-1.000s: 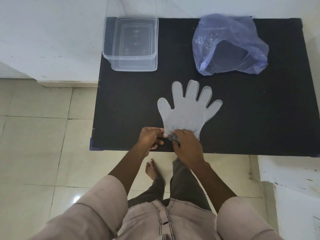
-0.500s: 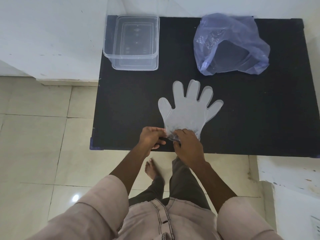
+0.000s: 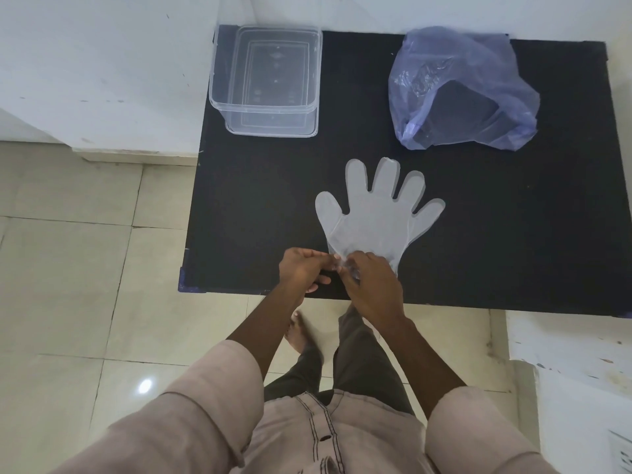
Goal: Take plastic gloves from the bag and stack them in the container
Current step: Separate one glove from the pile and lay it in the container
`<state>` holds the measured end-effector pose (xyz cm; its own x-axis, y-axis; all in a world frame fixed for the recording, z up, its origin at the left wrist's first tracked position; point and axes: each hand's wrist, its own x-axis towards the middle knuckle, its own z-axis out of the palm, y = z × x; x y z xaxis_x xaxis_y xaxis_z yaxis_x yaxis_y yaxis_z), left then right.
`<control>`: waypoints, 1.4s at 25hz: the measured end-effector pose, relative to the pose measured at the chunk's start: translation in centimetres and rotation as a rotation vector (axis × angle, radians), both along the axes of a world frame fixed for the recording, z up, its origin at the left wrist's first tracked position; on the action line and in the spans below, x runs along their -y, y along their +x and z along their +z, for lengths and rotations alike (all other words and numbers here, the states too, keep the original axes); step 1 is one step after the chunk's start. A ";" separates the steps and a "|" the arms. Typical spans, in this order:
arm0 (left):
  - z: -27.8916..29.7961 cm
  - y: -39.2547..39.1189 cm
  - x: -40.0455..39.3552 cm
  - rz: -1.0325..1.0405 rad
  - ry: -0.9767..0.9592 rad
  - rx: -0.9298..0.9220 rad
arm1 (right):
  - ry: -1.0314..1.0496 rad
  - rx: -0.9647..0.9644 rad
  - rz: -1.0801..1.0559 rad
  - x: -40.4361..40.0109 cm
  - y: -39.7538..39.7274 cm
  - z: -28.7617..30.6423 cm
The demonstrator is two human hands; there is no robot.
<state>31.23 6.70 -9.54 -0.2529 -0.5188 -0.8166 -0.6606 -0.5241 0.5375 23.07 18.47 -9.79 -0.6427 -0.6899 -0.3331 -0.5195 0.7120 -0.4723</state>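
A clear plastic glove lies flat on the black table, its fingers spread and pointing away from me. My left hand and my right hand both pinch the glove's cuff near the table's front edge; the cuff is crumpled between their fingertips. A clear rectangular container stands at the back left corner, with nothing visible inside. A bluish plastic bag lies at the back right, its mouth gaping toward me.
A white wall borders the table at the back and left. Beige floor tiles lie left of and below the table. My legs and a bare foot stand beneath the front edge. A white ledge sits at the lower right.
Both hands stay at the glove's cuff with only slight finger movement. The glove, container and bag have not moved on the table.
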 end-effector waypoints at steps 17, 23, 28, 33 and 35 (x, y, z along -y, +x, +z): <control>-0.3 0.4 -0.1 -0.022 -0.108 0.021 | -0.136 0.099 -0.229 1.1 -2.6 1.4; 0.6 1.6 -1.5 -0.530 -0.936 0.090 | -0.186 0.112 -0.226 1.0 -4.4 2.4; -2.8 3.2 -4.1 -1.126 -1.216 -0.055 | -0.190 0.085 -0.179 1.3 -4.8 2.3; -5.0 3.5 -4.1 -1.270 -1.074 0.044 | -0.178 0.050 -0.161 1.1 -5.1 2.2; -5.0 3.4 -4.0 -1.289 -1.049 0.040 | -0.177 0.036 -0.163 1.0 -5.4 2.3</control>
<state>34.65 10.72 -14.54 -0.9126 -0.2915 -0.2867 -0.3658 0.8953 0.2541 17.70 17.46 -7.52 -0.7402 -0.6277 -0.2408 -0.3852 0.6895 -0.6133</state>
